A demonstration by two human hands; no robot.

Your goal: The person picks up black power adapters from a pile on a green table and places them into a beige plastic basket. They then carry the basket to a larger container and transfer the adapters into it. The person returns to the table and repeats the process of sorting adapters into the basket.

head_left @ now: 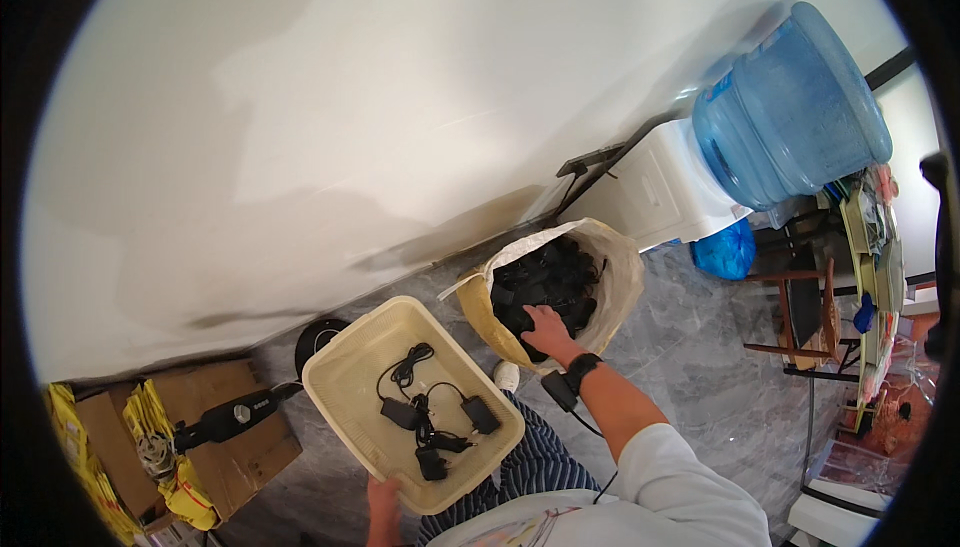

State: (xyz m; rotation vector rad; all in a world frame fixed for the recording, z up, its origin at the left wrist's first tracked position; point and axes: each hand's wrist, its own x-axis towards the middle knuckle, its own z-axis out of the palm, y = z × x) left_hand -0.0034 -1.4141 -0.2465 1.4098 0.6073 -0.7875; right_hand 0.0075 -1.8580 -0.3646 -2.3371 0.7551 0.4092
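My left hand [383, 499] grips the near left rim of a cream plastic basin [345, 367], which is tilted in front of my legs. In the basin lie several black power adapters [482, 414] with their cables, one of them coiled. My right hand [547, 330] reaches into the mouth of a yellowish woven sack [622, 282], its rim folded outward. Inside, a heap of black adapters and cables [550, 272] fills the sack. The fingers of my right hand are closed around a black adapter at the near side of the heap; their tips are partly hidden.
A white water dispenser [650, 187] with a blue bottle [790, 107] stands behind the sack. Cardboard boxes [240, 457] with yellow packets [150, 417] are at the left. A wooden chair [815, 312] and a cluttered table [875, 277] stand at the right, near a blue bag [725, 249].
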